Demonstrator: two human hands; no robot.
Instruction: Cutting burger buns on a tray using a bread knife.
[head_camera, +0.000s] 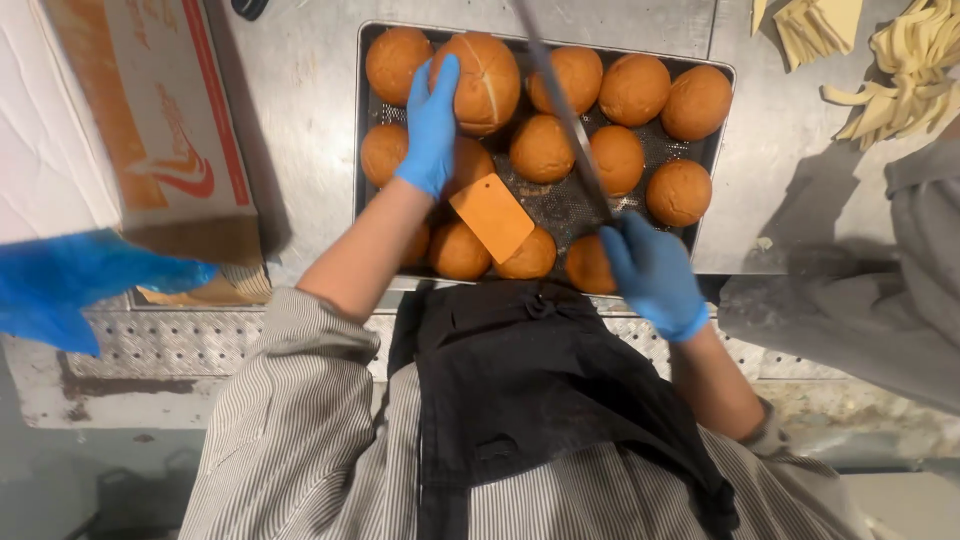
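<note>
your left hand (432, 128), gloved in smooth blue, cups a round glossy bun (482, 82) at the perforated metal tray's (560, 205) far edge; your right hand (650, 272) grips a long thin knife (566, 112).

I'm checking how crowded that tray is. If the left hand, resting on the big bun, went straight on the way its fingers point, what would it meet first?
The left hand points toward the tray's far rim. Beyond its fingertips is only the top of the large bun it holds, then that rim, as far as depth can be judged.
</note>
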